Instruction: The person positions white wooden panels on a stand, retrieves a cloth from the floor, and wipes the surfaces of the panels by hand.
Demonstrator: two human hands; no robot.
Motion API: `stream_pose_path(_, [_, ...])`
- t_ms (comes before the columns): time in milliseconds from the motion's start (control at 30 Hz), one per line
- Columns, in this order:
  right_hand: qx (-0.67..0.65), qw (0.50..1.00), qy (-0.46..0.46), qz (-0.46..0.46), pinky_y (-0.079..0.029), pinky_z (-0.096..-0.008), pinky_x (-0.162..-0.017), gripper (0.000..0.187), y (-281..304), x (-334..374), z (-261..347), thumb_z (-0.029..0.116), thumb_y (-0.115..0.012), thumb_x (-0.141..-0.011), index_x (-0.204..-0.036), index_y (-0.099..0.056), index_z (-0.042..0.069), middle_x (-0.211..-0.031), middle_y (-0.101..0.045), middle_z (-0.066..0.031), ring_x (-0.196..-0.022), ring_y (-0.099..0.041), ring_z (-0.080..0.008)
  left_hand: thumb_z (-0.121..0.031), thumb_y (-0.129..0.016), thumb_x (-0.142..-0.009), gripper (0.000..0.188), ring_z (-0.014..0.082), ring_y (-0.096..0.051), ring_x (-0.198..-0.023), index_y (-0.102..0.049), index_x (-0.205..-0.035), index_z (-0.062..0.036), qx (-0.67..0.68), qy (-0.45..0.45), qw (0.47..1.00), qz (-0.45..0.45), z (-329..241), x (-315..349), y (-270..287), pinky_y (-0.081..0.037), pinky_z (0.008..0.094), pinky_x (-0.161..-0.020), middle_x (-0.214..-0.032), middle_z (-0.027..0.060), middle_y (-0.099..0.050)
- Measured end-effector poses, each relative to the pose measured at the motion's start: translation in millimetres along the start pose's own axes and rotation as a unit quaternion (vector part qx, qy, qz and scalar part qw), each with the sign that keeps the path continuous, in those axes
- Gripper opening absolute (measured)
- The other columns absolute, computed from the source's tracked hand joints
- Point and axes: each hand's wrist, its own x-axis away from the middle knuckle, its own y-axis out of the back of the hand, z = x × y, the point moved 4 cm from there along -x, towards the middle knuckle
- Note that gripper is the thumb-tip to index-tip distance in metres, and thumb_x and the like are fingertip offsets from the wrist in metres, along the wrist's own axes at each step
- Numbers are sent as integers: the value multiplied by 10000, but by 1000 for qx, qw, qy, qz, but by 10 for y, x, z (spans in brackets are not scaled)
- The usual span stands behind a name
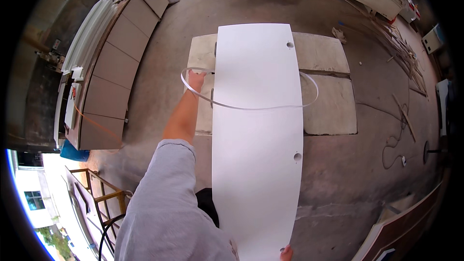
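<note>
1. Two hands work one long white panel (256, 135) lying across low slabs (324, 67) on the floor.
2. Left hand (195, 79) pinches a thin white edging strip (251, 108) at the panel's left edge; the strip loops rightward from that hand across the board.
3. Right hand (286, 253) shows only fingertips at the near end; its grip cannot be told.

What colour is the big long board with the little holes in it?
The board is plain white with no pattern. The head view shows it best.
</note>
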Motion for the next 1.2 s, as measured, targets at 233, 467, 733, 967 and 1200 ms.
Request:
stream_pose_path(233, [48,997,57,-18,-497,-514,-798,324,86,48,-350,285,-498,-1005,-924,-687,35,-889,-675,-215,-840,-613,-378,-222,-644,-881,156,404,-683,-826,-720,-876,-86,-423,-261,846,-192,-778,269,-92,-563,463,-750,-870,185,-719])
stream_pose_path(467, [-26,999,27,26,-499,-484,-789,246,266,257,721,160,-486,-941,-871,-675,20,-852,-671,-185,-824,-612,-331,-258,-644,-888,163,375,-700,-884,-673,-880,-98,-493,-241,810,-207,-1181,437,299,-564,487,-760,-884,164,-725])
stream_pose_path(733, [-5,999,24,35,-492,-465,-778,212,270,240,803,89,-480,-922,-875,-675,20,-837,-653,-169,-799,-584,-303,-254,-630,-916,216,370,-707,-943,-626,-1031,-71,-602,-186,771,-93,-1046,390,-113,-568,469,-829,-983,175,-732])
stream_pose_path(967, [-11,999,35,11,-497,-470,-791,232,318,288,817,142,-501,-952,-878,-685,22,-853,-668,-184,-819,-604,-327,-206,-621,-924,213,394,-680,-1022,-615,-1043,-29,-459,-121,878,-57,-644,379,-474,-546,484,-862,-1039,224,-714])
stream_pose_path(1200, [-7,999,27,39,-501,-488,-830,243,276,190,726,163,-505,-951,-893,-703,35,-886,-686,-210,-871,-637,-356,-243,-648,-916,250,395,-678,-1023,-635,-1065,-42,-418,-107,902,-30,-502,60,-171,-537,471,-868,-1055,220,-714])
